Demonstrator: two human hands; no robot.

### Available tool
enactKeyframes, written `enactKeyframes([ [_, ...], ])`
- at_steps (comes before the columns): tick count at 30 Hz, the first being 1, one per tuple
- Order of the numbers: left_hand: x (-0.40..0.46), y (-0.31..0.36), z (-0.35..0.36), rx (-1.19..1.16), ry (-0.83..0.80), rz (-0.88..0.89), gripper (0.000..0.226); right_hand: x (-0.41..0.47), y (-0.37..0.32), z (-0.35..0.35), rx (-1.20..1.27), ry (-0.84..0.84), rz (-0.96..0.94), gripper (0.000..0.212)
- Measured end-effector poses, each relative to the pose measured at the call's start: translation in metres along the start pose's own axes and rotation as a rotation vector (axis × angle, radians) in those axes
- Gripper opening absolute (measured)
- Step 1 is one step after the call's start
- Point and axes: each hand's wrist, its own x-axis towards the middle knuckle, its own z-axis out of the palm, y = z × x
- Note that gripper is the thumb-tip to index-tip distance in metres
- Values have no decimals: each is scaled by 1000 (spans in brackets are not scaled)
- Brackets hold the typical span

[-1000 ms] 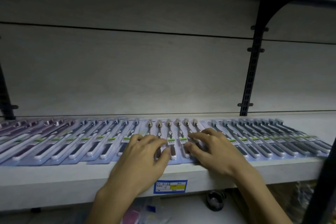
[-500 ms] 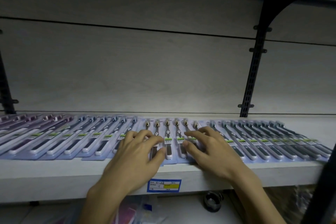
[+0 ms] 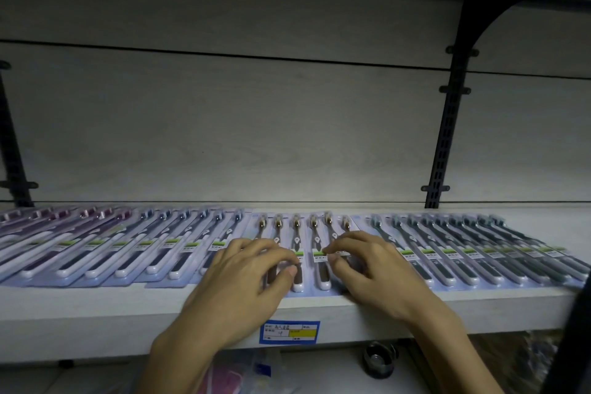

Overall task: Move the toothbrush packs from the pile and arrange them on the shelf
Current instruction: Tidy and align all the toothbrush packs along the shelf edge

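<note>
A long row of overlapping toothbrush packs lies flat on the white shelf [image 3: 96, 320]. The middle group has brown-headed brushes [image 3: 295, 230]. My left hand [image 3: 246, 278] rests on the left part of this group, fingers arched with their tips touching the packs. My right hand [image 3: 374, 269] lies on the right part of the same group, its fingertips pressing near the green labels. Neither hand grips a pack. The near ends of several middle packs are hidden under my hands.
Purple packs [image 3: 64, 221] and blue packs [image 3: 179, 233] fill the left; teal packs [image 3: 463, 233] fill the right. A blue price label [image 3: 289, 331] sits on the shelf front. A black upright [image 3: 447, 137] stands at the back right. Below hang a dark round object [image 3: 379, 358] and pink packages [image 3: 230, 377].
Both hands stay on the middle packs; the fingers have shifted only slightly. The packs keep their places.
</note>
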Motion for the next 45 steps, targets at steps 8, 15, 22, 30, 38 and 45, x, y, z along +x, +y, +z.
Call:
enactKeyframes([
  [8, 1, 0, -1, 3, 0, 12, 26, -1, -2, -1, -45, -17, 25, 26],
  [15, 1, -1, -1, 13, -16, 6, 24, -1, -4, -2, -47, -15, 18, 26],
  [22, 1, 2, -1, 32, -12, -11, 26, -3, -3, -2, -50, -10, 20, 35],
  [30, 1, 3, -2, 18, -14, 9, 31, -3, -6, -4, -70, -75, 31, 35],
  [38, 0, 4, -1, 18, 0, 14, 31, -1, -5, -2, -85, -139, -3, 38],
  [45, 0, 2, 0, 24, 10, 19, 31, 0, -2, 1, -63, -122, -10, 37],
])
